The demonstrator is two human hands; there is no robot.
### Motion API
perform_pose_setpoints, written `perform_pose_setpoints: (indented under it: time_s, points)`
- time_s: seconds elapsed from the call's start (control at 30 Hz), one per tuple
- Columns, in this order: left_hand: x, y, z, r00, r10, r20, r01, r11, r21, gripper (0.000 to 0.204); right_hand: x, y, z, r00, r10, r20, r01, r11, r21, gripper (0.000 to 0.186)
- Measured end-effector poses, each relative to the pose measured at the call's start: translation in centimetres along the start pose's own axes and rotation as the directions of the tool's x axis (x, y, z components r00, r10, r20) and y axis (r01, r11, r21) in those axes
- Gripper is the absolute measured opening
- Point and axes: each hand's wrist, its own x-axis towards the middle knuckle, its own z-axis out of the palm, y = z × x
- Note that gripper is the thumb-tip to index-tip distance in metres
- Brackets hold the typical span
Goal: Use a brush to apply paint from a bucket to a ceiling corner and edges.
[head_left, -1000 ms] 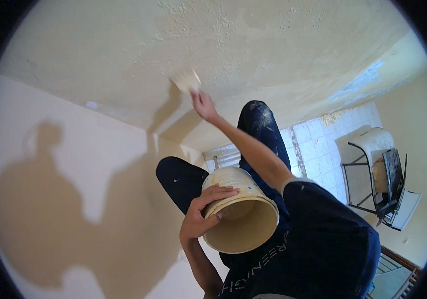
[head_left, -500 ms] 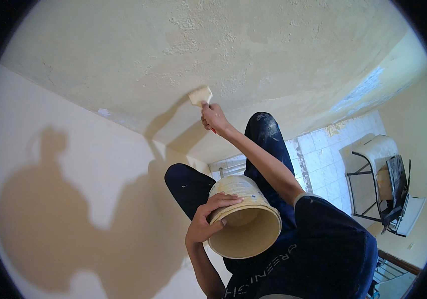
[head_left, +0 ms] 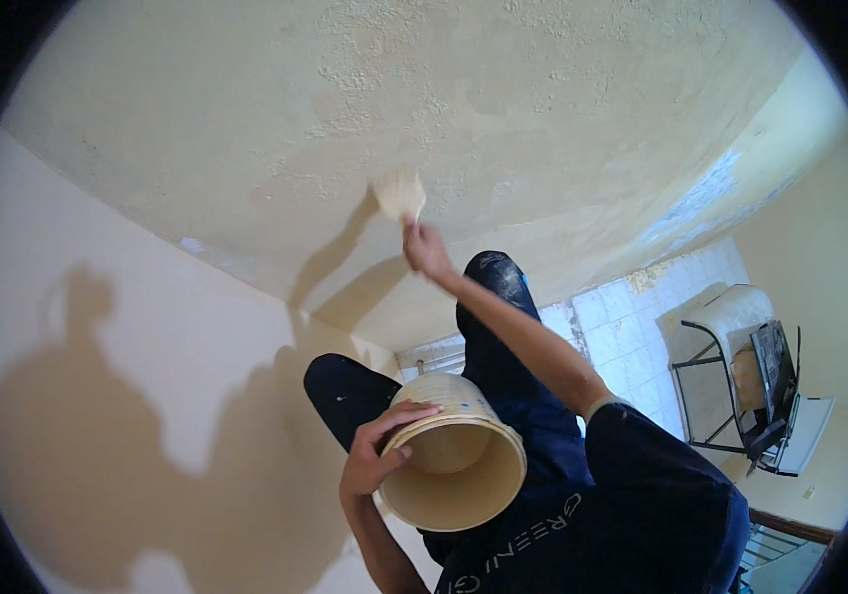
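Note:
My right hand (head_left: 427, 249) is closed around the handle of a wide, pale paintbrush (head_left: 400, 195). Its bristles are fanned out at the rough beige wall (head_left: 543, 148) in front of me, slightly blurred. On my lap, a cream plastic bucket (head_left: 458, 394) with paint smears is tipped so its mouth faces me. My left hand (head_left: 372, 450) grips the bucket's rim, fingers over the outside and thumb at the inner edge. The inside walls are coated beige; how much paint it holds I cannot tell.
A smooth pale wall (head_left: 147, 327) meets the rough one at a corner on the left, carrying my shadow. Beyond my knees lies a white tiled floor (head_left: 617, 322). A metal-framed chair (head_left: 706, 356) with boards on it stands at the right. Bluish bare patches (head_left: 701, 198) mark the wall.
The bucket, my left hand and my knees sit lower and further left in the picture as the view shifts. The brush stays at the wall, its bristles now more spread and blurred.

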Motion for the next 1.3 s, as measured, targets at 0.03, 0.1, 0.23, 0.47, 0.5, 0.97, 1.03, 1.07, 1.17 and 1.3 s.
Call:
perform_pose_setpoints:
  time_s: [0.03,0.1,0.23,0.47,0.5,0.97,1.03,1.07,1.17,1.3]
  points:
    - [0.2,0.0,-0.4,1.000,0.001,0.006,-0.001,1.000,-0.012,0.058,-0.9,3.1,-0.2,0.948,0.206,0.244,-0.244,0.960,0.138,0.054]
    - [0.1,-0.4,-1.0,0.999,-0.030,-0.028,0.030,0.999,-0.011,0.058,-3.9,8.0,-1.5,0.762,0.470,0.446,-0.582,0.798,0.153,0.051]
    - [1.4,-1.6,-3.3,0.986,-0.128,-0.109,0.130,0.991,0.014,0.067,-6.2,6.0,-3.5,0.823,0.240,0.514,-0.304,0.952,0.042,0.024]
    - [3.7,-2.6,-4.0,0.986,-0.121,-0.113,0.109,0.988,-0.107,0.042,-9.6,-17.1,-12.3,0.866,-0.057,0.497,0.189,0.957,-0.219,0.039]
    - [3.8,-2.1,-3.9,0.986,-0.134,-0.102,0.116,0.980,-0.159,0.041,-11.5,-20.3,-12.7,0.850,-0.098,0.518,0.251,0.939,-0.234,0.041]
    - [4.2,-3.7,-3.3,0.997,-0.036,-0.066,0.024,0.985,-0.172,0.039,-22.4,-21.3,-6.7,0.242,0.378,0.894,0.966,-0.011,-0.257,0.020]
    - [4.4,-4.1,-3.4,0.997,-0.033,-0.075,0.020,0.987,-0.159,0.038,-22.0,-18.4,-4.8,0.170,0.403,0.899,0.986,-0.073,-0.153,0.009]
    - [4.5,-4.4,-3.5,0.997,-0.017,-0.076,0.006,0.990,-0.140,0.037,-21.9,-17.3,-4.2,0.149,0.385,0.911,0.989,-0.058,-0.137,0.009]
    - [4.4,-5.4,-3.7,0.992,-0.008,-0.128,-0.022,0.971,-0.237,0.036,-22.1,-15.0,-2.9,0.084,0.525,0.847,0.996,-0.042,-0.073,0.032]
    - [3.9,-6.3,-3.8,0.988,-0.019,-0.151,-0.014,0.977,-0.214,0.037,-23.2,-13.9,-2.3,0.074,0.529,0.846,0.997,-0.056,-0.052,0.029]
